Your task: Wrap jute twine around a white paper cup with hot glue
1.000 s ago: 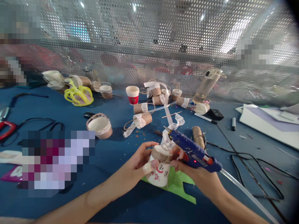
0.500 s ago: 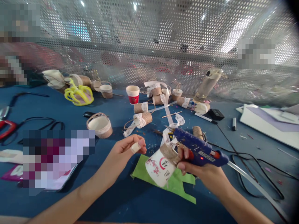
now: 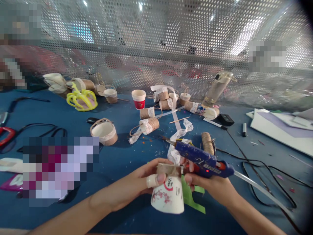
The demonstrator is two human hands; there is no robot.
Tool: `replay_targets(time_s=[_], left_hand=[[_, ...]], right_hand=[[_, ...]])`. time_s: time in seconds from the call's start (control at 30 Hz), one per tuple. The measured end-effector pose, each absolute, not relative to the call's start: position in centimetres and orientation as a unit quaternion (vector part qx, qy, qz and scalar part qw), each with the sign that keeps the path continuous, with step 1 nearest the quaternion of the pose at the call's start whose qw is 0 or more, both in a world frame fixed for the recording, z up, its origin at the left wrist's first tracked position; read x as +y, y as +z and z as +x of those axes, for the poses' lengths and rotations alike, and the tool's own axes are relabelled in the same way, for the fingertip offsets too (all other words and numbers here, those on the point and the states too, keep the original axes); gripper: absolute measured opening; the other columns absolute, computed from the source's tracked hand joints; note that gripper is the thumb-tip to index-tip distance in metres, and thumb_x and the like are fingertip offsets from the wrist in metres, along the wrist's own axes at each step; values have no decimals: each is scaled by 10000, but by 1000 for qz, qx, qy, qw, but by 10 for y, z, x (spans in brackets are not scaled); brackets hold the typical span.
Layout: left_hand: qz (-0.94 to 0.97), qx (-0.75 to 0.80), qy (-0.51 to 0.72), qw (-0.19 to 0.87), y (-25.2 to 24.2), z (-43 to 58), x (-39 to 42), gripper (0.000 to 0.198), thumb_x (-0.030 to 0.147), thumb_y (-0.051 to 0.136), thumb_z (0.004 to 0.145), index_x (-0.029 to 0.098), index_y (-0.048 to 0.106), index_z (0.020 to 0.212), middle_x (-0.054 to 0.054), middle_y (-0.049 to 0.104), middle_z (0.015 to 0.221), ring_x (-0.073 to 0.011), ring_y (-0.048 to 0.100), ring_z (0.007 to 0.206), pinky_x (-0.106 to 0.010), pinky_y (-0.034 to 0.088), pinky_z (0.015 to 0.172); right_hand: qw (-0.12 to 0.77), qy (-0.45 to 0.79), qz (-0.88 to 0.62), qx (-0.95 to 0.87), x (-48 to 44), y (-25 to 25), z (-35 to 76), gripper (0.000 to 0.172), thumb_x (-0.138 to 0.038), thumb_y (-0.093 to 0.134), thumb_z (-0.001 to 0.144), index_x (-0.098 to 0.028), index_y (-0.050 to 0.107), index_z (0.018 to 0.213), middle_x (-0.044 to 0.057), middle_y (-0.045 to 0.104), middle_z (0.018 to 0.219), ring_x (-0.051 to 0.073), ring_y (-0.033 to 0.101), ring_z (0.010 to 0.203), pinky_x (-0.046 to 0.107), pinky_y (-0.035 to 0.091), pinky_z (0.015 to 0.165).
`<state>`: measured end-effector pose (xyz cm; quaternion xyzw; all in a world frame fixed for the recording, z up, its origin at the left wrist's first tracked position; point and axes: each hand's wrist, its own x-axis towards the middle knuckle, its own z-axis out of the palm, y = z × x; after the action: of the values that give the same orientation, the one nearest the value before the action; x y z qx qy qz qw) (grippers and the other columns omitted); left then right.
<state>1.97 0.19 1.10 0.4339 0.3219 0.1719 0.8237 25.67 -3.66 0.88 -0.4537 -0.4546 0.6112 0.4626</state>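
A white paper cup [image 3: 168,195] with red print hangs upside down above the table, its base wrapped in brown twine. My left hand [image 3: 144,182] pinches the wrapped band between thumb and fingers; the thumb wears a bandage. My right hand [image 3: 207,182] grips a blue hot glue gun [image 3: 202,158], its nozzle pointing up and left beside the cup, and some of its fingers touch the cup too. A strip of white lace [image 3: 177,140] trails from the cup's top.
A green paper scrap [image 3: 193,202] lies under the cup. A twine spool [image 3: 207,143], several wrapped cups, a red cup [image 3: 139,99], a yellow crown shape [image 3: 81,99], black cables [image 3: 266,176] and white sheets [image 3: 283,129] lie on the blue table. Perforated metal mesh [image 3: 156,49] bounds the far side.
My left hand had let go of the cup half a second ago; it is back on the twine band. The cup has turned base-up and moved lower, toward me.
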Motion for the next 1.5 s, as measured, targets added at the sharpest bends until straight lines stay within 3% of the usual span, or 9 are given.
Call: replay_targets(time_s=[0.1,0.2,0.37,0.5,0.67,0.83,1.07,1.5], left_hand=[[407,320,217,828,10,15,4,507,479,721,816,326,608,1286,-44,653,1308,-272,575,1206,-353,443,931],[389,317,249,828,7,12,8,527,500,751,779,330,626,1261,-31,671,1270,-259,595,1163,-328,463,896],[380,303,298,821,5,11,12,507,568,653,843,278,631,1259,-60,690,1257,-257,614,1156,-323,465,914],[374,310,306,819,11,14,13,523,593,601,869,248,611,1262,-80,718,1211,-283,633,1155,-340,476,902],[381,333,298,809,16,14,12,507,568,595,887,272,563,1298,-59,714,1231,-266,654,1126,-345,472,918],[421,319,302,794,17,15,9,528,575,603,879,274,556,1310,-67,636,1363,-314,516,1326,-364,440,980],[487,348,294,746,15,11,9,441,550,547,923,322,555,1300,-36,597,1398,-328,394,1411,-422,372,1074],[471,416,318,710,22,20,5,540,611,629,835,317,546,1280,-32,618,1359,-333,454,1355,-424,370,1095]], right_hand=[[464,568,-487,-475,-39,9,262,282,-409,792,781,-200,610,730,-14,570,676,95,465,503,240,412,455],[467,515,-507,-510,-41,9,268,260,-417,746,829,-207,608,760,-37,490,595,92,388,491,230,335,433],[426,447,-491,-615,-42,12,273,162,-361,688,868,-223,606,847,-6,549,730,127,473,582,244,398,484],[408,388,-495,-662,-43,13,267,198,-290,670,855,-225,520,745,-18,532,694,142,500,598,258,430,531],[412,339,-482,-695,-43,14,260,221,-207,587,858,-227,433,702,-37,477,646,125,433,558,254,360,514],[399,360,-458,-708,-46,6,263,223,-173,557,835,-230,382,709,-28,455,690,136,406,598,274,326,543],[397,318,-460,-728,-49,3,266,236,-147,570,835,-232,384,716,-32,431,699,133,408,591,273,305,539],[400,263,-465,-744,-52,3,264,240,-187,534,873,-231,354,720,-43,370,691,119,348,557,266,273,523]])
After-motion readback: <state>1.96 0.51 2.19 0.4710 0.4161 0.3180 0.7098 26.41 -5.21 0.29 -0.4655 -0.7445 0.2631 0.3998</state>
